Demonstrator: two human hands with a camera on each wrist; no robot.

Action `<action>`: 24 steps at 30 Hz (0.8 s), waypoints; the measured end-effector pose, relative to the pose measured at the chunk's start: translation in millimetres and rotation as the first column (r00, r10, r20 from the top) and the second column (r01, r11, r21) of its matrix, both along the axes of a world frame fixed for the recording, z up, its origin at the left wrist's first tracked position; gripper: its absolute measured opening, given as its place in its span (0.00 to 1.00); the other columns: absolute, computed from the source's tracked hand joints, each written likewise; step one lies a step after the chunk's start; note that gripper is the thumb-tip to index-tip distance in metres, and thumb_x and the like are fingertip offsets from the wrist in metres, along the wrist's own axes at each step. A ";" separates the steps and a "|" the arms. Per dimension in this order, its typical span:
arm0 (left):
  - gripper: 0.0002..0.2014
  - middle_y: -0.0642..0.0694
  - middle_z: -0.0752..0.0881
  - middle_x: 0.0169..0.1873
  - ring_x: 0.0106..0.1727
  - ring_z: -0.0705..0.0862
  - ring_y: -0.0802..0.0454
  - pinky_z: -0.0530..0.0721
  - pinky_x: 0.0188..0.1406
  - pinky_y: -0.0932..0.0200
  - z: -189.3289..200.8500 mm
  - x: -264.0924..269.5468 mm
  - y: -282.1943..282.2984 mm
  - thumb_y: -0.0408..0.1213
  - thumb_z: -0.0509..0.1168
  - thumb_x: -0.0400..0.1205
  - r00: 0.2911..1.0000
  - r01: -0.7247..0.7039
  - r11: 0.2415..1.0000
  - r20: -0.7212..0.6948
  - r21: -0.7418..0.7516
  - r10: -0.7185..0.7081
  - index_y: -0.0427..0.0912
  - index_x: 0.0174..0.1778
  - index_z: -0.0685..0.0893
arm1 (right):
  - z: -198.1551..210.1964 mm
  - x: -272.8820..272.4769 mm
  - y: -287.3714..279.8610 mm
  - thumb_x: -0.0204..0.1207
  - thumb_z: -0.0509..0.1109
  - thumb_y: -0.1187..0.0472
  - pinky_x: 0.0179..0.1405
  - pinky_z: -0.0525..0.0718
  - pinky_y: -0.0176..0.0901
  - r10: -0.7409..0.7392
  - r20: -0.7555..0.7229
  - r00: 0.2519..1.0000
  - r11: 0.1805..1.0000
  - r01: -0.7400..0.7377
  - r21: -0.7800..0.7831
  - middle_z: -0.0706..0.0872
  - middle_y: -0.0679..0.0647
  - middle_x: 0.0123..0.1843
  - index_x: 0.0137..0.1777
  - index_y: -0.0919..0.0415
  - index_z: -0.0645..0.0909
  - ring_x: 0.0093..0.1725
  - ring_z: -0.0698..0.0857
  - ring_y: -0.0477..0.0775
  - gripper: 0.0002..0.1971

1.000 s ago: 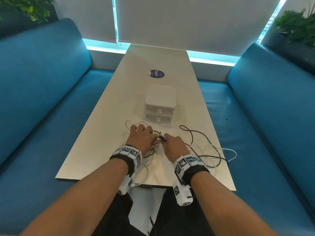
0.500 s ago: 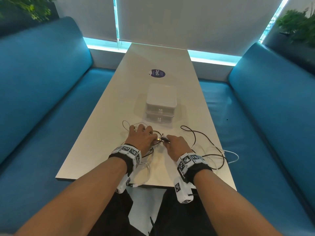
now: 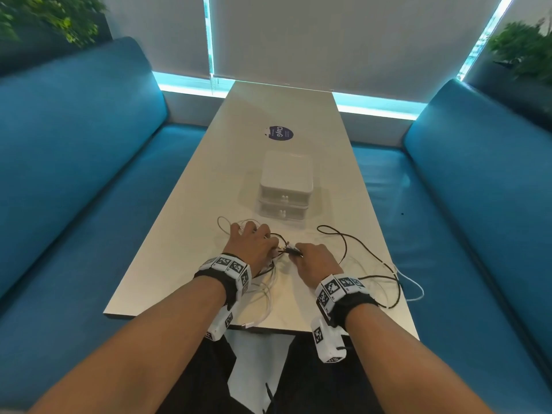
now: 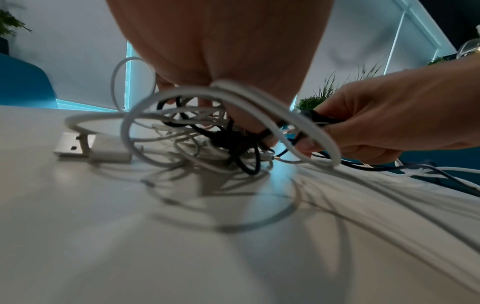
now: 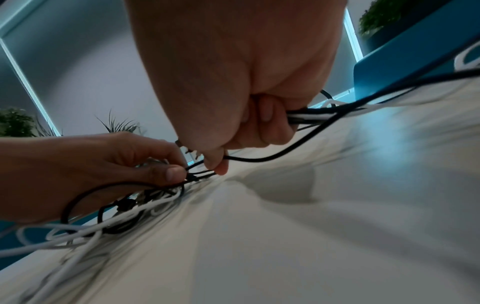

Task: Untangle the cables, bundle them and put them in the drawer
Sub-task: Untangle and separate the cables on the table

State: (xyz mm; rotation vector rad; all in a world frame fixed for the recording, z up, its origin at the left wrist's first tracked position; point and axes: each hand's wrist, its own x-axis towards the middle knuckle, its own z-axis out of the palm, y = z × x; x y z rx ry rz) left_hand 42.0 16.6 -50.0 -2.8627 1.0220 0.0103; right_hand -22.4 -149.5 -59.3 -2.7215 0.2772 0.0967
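A tangle of black and white cables (image 3: pixel 270 264) lies on the near end of the white table (image 3: pixel 191 255). My left hand (image 3: pixel 254 243) sits on the knot, its fingers curled into the strands (image 4: pixel 228 139). My right hand (image 3: pixel 313 258) pinches a black cable (image 5: pixel 259 159) beside the knot and holds more strands in its curled fingers. A black loop (image 3: pixel 346 249) and a white cable (image 3: pixel 415 288) trail to the right. A white USB plug (image 4: pixel 75 148) lies at the left of the tangle. A white two-drawer box (image 3: pixel 285 186) stands just beyond, both drawers closed.
Blue sofa benches (image 3: pixel 59 174) flank the table on both sides. A dark round sticker (image 3: pixel 280 133) is on the table behind the drawer box. Plants (image 3: pixel 525 49) stand in the back corners. One white cable hangs over the table's near edge (image 3: pixel 254 324).
Both hands stay at the knot, shifting only slightly. The right hand has drawn a little to the right with the black cable.
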 end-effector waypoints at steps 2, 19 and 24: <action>0.13 0.50 0.74 0.68 0.72 0.70 0.39 0.66 0.68 0.32 -1.4 2.5 1.4 0.51 0.54 0.88 1.000 -0.003 1.000 0.001 -0.002 0.003 0.57 0.65 0.77 | 0.3 -1.9 -1.9 0.84 0.60 0.47 0.42 0.86 0.54 0.000 0.008 1.000 1.000 0.000 -0.026 0.85 0.57 0.42 0.47 0.52 0.81 0.42 0.84 0.62 0.12; 0.17 0.51 0.77 0.66 0.68 0.74 0.42 0.63 0.70 0.34 3.8 6.9 5.1 0.56 0.58 0.84 0.998 -0.060 0.996 -0.009 -0.071 0.060 0.58 0.68 0.75 | 15.8 8.3 -2.4 0.83 0.61 0.50 0.46 0.87 0.55 -0.163 0.073 0.984 0.983 0.155 0.103 0.87 0.57 0.45 0.50 0.54 0.85 0.44 0.85 0.61 0.13; 0.17 0.51 0.77 0.67 0.68 0.75 0.41 0.63 0.70 0.34 1.9 1.7 -2.2 0.52 0.55 0.86 0.995 -0.102 0.991 -0.021 -0.083 0.101 0.58 0.71 0.73 | 13.4 6.9 -4.1 0.84 0.61 0.49 0.46 0.86 0.54 -0.176 0.070 0.982 0.984 0.173 0.043 0.87 0.58 0.48 0.54 0.54 0.84 0.46 0.86 0.63 0.13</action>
